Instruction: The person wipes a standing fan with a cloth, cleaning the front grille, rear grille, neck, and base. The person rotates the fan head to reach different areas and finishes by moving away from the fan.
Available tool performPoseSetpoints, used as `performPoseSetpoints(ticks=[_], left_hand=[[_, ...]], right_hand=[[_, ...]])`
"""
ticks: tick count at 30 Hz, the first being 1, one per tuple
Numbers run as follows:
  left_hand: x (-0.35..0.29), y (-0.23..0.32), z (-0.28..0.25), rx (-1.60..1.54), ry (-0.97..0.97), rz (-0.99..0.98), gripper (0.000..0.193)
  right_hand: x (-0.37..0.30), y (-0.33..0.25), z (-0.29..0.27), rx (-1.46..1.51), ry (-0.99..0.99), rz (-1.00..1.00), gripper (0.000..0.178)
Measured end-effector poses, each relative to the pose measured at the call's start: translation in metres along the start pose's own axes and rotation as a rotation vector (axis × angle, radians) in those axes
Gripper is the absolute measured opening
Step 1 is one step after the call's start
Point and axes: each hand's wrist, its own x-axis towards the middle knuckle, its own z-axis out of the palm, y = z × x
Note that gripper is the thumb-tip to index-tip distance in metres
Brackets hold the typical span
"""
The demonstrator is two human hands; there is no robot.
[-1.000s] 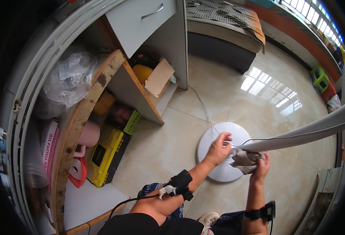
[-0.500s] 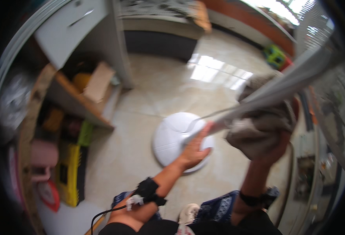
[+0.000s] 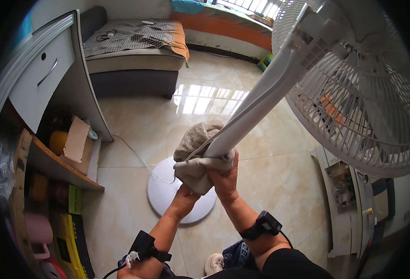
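A white pedestal fan leans up to the right, its caged head [image 3: 354, 107] near the upper right and its round base [image 3: 158, 197] on the floor. A grey-beige cloth [image 3: 198, 135] is wrapped round the fan's white pole [image 3: 256, 100]. Under the cloth's lower left edge, my left hand [image 3: 185, 200] is closed, its fingers mostly hidden by the fabric. My right hand [image 3: 226, 181] grips the cloth against the pole from the right, thumb pointing up. A thin cord [image 3: 205, 145] runs down the pole and across the cloth.
At left stands a white cabinet [image 3: 47, 79] with a drawer and open shelves holding a cardboard box [image 3: 76, 142] and a yellow-black case [image 3: 67, 242]. A low bed [image 3: 130, 65] lies at the back. Drawers [image 3: 342, 209] stand at right. A cable [image 3: 133, 151] trails over the tiles.
My right hand and the cloth have moved left and down the pole. My left hand, stretched along the lower pole before, is now closed beneath the cloth. The view has shifted right.
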Motion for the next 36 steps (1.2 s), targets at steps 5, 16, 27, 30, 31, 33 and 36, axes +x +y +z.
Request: performPoseSetpoints(ticks=[5, 16, 27, 30, 31, 33, 36], left_hand=[[0.006, 0.002, -0.003, 0.210, -0.079, 0.152, 0.081], [0.007, 0.011, -0.005, 0.384, -0.057, 0.297, 0.080], [0.009, -0.004, -0.012, -0.339, -0.067, 0.129, 0.078], [0.011, -0.004, -0.015, -0.339, -0.020, 0.088, 0.077], [0.012, -0.005, -0.017, -0.326, -0.012, 0.084, 0.077], [0.015, -0.007, -0.021, -0.266, 0.122, -0.063, 0.075], [0.019, -0.008, -0.026, 0.016, 0.302, -0.111, 0.070]], right_hand=[[0.035, -0.061, 0.015, -0.148, 0.066, -0.302, 0.080], [0.061, -0.068, 0.046, -0.390, 0.368, -0.571, 0.074], [-0.021, 0.081, 0.001, -0.402, 0.229, -0.128, 0.083], [-0.035, 0.119, -0.009, -0.367, 0.233, -0.033, 0.081], [-0.040, 0.131, -0.015, -0.382, 0.222, -0.005, 0.082], [-0.056, 0.153, -0.026, -0.473, 0.176, 0.157, 0.081], [-0.065, 0.165, -0.046, -0.521, 0.115, 0.302, 0.065]])
